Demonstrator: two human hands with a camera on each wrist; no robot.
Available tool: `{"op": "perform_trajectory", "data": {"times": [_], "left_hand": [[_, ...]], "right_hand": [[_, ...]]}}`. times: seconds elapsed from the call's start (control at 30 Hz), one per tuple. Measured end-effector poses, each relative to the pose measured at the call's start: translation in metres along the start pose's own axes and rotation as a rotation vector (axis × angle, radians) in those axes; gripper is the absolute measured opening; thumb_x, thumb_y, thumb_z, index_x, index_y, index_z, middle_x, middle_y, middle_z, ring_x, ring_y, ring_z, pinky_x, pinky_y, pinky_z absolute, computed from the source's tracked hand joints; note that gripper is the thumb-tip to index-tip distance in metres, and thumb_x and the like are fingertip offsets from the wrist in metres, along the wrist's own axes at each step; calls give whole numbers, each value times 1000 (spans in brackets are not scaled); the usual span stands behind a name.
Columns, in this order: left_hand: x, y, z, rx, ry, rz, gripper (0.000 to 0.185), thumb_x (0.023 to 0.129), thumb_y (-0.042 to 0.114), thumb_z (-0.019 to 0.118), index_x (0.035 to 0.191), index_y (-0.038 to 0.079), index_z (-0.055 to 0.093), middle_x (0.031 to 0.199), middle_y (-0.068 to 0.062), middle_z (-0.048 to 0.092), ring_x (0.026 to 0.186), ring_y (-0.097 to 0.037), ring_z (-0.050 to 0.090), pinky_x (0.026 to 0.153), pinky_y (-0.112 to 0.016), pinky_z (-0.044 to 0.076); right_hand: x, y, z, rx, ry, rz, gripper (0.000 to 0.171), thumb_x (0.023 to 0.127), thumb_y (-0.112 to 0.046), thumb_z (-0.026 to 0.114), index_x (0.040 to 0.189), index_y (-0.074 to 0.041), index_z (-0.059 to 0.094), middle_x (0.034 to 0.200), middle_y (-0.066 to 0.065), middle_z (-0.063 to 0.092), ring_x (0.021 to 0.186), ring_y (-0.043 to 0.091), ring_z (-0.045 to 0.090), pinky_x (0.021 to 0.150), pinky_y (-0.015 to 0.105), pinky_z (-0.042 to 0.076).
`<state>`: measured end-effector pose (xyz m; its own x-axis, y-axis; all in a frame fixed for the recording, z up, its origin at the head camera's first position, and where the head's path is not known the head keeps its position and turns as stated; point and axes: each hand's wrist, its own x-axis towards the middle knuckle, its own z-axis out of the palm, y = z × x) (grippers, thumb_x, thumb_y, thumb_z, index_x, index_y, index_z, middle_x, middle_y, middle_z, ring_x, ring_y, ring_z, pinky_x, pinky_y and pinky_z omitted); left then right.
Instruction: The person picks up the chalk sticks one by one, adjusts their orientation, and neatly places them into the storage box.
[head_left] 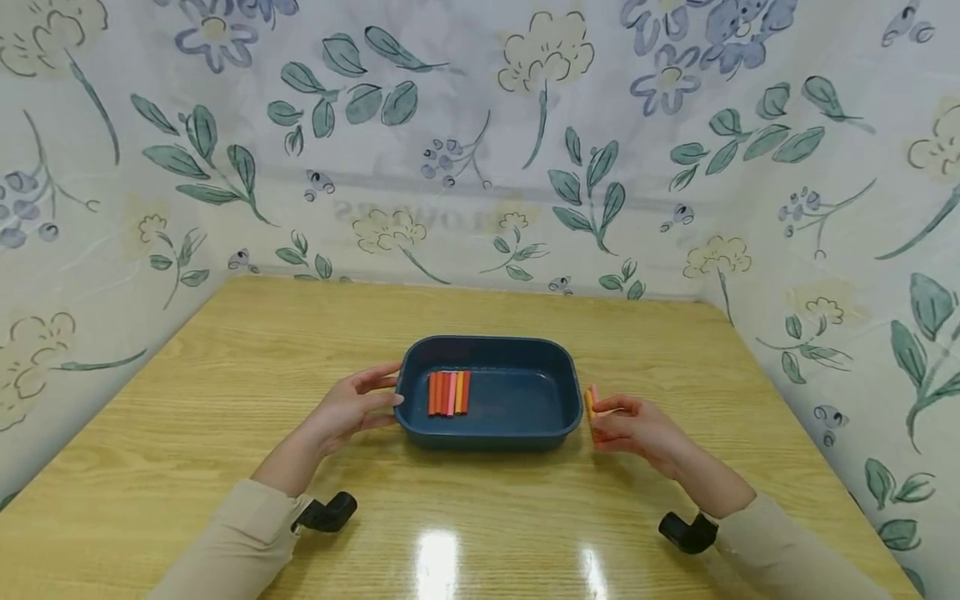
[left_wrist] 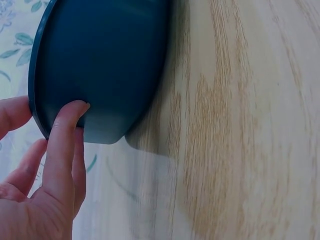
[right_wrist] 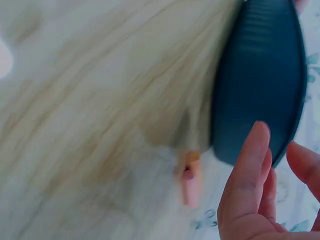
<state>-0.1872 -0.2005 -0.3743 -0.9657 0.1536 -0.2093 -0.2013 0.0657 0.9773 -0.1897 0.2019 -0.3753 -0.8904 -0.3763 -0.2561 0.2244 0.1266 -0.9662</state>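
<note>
**Blue tray steadied, sticks beside its right end**

Blue tray [head_left: 489,392], from the head view, sits mid-bench [head_left: 225,392], a rounded rectangular tub, probably smooth stiff plastic. Inside, toward its left end, a row of short orange and pink sticks [head_left: 448,393] lies side by side. The left hand [head_left: 352,408] rests against the tray's left end with fingers straight. The right hand [head_left: 630,427], just off the tray's right end, pinches a couple more sticks [head_left: 591,406] upright.

From the left wrist, fingertips [left_wrist: 75,107] touch the tray [left_wrist: 100,65] wall just under its rim, relaxed, gripping nothing.

From the right wrist, blurred, loose sticks [right_wrist: 191,177] show near the tray's [right_wrist: 260,80] end wall; the fingers [right_wrist: 250,170] here look fairly straight, so the pinch is read from the head view alone.

The tray looks light and rigid, likely to slide on the glossy wood-grain bench; its rim at the short ends seems the surest hold. The sticks appear small, light and perhaps brittle, best pinched mid-length.
</note>
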Motion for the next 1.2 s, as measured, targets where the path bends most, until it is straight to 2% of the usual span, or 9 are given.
{"op": "perform_trajectory", "data": {"times": [0.27, 0.43, 0.67, 0.83, 1.0, 1.2], "left_hand": [[0, 0, 1, 5, 3, -3, 62, 88, 4, 62, 143, 4, 34, 137, -25, 34, 96, -21, 61, 82, -37, 52], [0, 1, 1, 9, 0, 9, 62, 88, 3, 62, 143, 3, 34, 137, -25, 34, 95, -20, 61, 82, -36, 53], [-2, -1, 1, -1, 3, -1, 64, 88, 4, 62, 144, 3, 33, 138, -25, 34, 95, -20, 62, 82, -36, 53], [-1, -2, 2, 8, 5, 2, 63, 88, 4, 63, 144, 4, 33, 138, -25, 34, 96, -20, 61, 82, -37, 53], [-2, -3, 3, 10, 9, 8, 63, 88, 4, 62, 144, 3, 33, 138, -25, 34, 95, -19, 61, 82, -36, 53], [-4, -4, 3, 11, 19, 3, 62, 88, 3, 61, 144, 3, 33, 137, -25, 35, 96, -20, 61, 82, -36, 53]], "right_hand": [[14, 3, -13, -95, 150, 55, 43, 90, -6, 57, 125, 14, 41, 93, 14, 61, 76, 20, 63, 73, 34, 56], [25, 4, -17, -136, 207, 97, 46, 90, -4, 58, 129, 11, 41, 104, 16, 56, 79, 19, 60, 74, 35, 56], [38, 4, -23, -128, 142, 142, 64, 85, 6, 60, 141, 6, 28, 104, 18, 55, 74, 19, 62, 70, 34, 57], [45, 3, -23, -175, 94, 177, 75, 80, 13, 62, 144, 3, 24, 99, 17, 48, 69, 18, 61, 67, 34, 57], [48, 1, -22, -213, 75, 200, 75, 78, 16, 62, 143, 3, 26, 93, 15, 44, 68, 20, 59, 65, 34, 57], [49, 3, -20, -203, 125, 193, 73, 76, 17, 64, 137, 2, 26, 97, 17, 46, 67, 20, 60, 62, 34, 57]]}}
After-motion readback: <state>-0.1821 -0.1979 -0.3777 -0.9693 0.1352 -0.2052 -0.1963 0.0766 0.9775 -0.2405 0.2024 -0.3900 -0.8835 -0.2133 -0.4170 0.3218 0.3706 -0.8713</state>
